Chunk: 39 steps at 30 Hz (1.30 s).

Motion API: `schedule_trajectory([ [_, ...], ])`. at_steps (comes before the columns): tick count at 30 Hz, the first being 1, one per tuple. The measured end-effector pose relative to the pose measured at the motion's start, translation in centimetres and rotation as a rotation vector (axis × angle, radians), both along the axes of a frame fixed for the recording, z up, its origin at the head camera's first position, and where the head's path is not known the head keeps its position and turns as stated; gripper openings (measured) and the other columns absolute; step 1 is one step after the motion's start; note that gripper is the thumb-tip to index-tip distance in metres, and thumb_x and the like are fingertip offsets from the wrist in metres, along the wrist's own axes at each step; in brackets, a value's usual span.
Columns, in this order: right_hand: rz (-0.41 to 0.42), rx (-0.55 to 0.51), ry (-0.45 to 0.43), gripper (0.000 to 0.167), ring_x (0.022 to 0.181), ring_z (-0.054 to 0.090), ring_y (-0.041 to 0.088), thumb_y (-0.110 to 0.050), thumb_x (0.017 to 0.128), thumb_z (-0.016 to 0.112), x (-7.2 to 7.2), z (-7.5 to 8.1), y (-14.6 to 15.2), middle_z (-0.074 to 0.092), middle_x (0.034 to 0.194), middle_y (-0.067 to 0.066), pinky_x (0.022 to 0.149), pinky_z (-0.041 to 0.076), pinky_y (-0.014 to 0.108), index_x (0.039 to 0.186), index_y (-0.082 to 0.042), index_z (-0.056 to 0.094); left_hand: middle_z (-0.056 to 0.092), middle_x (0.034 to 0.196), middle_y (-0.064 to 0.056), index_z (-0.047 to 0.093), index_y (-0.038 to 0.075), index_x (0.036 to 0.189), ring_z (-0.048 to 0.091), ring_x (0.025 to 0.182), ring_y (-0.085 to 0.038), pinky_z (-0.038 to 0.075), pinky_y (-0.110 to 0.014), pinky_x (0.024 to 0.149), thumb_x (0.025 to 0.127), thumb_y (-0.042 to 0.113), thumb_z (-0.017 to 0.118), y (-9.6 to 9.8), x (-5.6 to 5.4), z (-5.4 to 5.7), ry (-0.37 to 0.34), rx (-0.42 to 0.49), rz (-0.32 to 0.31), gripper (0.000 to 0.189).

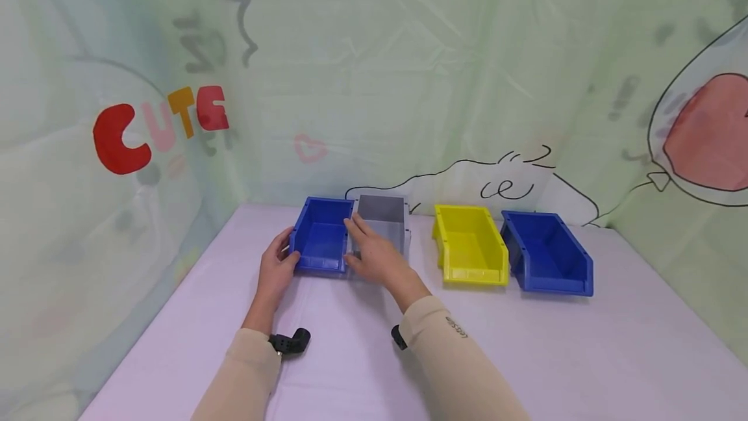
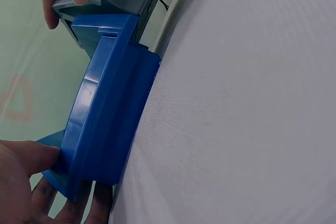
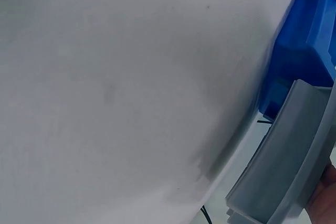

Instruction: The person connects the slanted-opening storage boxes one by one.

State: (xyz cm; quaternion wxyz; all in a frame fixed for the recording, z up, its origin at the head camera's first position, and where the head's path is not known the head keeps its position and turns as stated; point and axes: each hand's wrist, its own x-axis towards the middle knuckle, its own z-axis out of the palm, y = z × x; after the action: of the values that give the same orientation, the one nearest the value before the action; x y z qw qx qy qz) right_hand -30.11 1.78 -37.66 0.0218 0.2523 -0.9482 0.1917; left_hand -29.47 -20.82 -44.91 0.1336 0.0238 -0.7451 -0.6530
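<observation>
In the head view, a blue storage bin [image 1: 321, 239] and a grey storage bin [image 1: 381, 213] stand side by side toward the back of the table. My left hand [image 1: 278, 269] grips the left wall of this blue bin; the left wrist view shows the thumb [image 2: 44, 156] over its rim and the other fingers on the outer side. Over the grey bin lies my right hand [image 1: 376, 255], fingers extended, touching its left rim beside the blue bin. The right wrist view catches the grey bin's front [image 3: 289, 156] and only part of that hand.
Farther right stand a yellow bin [image 1: 472, 245] and a second blue bin [image 1: 546, 252], close beside each other. A pale cloth covers the table [image 1: 345, 356]. Printed curtains [image 1: 374, 83] hang behind and at both sides.
</observation>
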Motion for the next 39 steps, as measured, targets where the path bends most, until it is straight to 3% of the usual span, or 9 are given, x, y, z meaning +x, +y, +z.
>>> schedule_trajectory([
  [13, -0.012, -0.003, -0.004, 0.079, 0.132, 0.060, 0.040, -0.029, 0.103, 0.065, 0.0, 0.1, 0.4, 0.014, 0.175, 0.006, 0.113, 0.049, 0.052, 0.166, -0.016, 0.021, 0.043, 0.161, -0.018, 0.043, 0.013, 0.157, 0.044, 0.147, -0.042, 0.037, -0.053, 0.123, 0.102, -0.002, 0.052, 0.4, -0.2, 0.5, 0.003, -0.041, 0.000, 0.058],
  [28, -0.006, -0.012, -0.029, 0.078, 0.141, 0.051, 0.041, -0.027, 0.102, 0.067, 0.1, -0.8, 0.0, 0.015, 0.174, 0.007, 0.117, 0.044, 0.052, 0.166, -0.016, 0.023, 0.038, 0.163, -0.021, 0.040, 0.013, 0.158, 0.041, 0.148, -0.044, 0.036, -0.054, 0.124, 0.102, -0.002, 0.051, 0.0, 0.2, 0.2, -0.043, -0.039, -0.008, 0.059],
  [39, -0.024, 0.001, -0.064, 0.079, 0.147, 0.045, 0.040, -0.028, 0.102, 0.066, 0.0, -2.1, 0.0, 0.012, 0.175, 0.003, 0.121, 0.040, 0.052, 0.166, -0.018, 0.021, 0.039, 0.162, -0.023, 0.041, 0.012, 0.157, 0.042, 0.147, -0.045, 0.036, -0.054, 0.123, 0.101, -0.004, 0.051, 0.1, -0.1, 0.0, -0.029, -0.015, -0.007, 0.059],
])
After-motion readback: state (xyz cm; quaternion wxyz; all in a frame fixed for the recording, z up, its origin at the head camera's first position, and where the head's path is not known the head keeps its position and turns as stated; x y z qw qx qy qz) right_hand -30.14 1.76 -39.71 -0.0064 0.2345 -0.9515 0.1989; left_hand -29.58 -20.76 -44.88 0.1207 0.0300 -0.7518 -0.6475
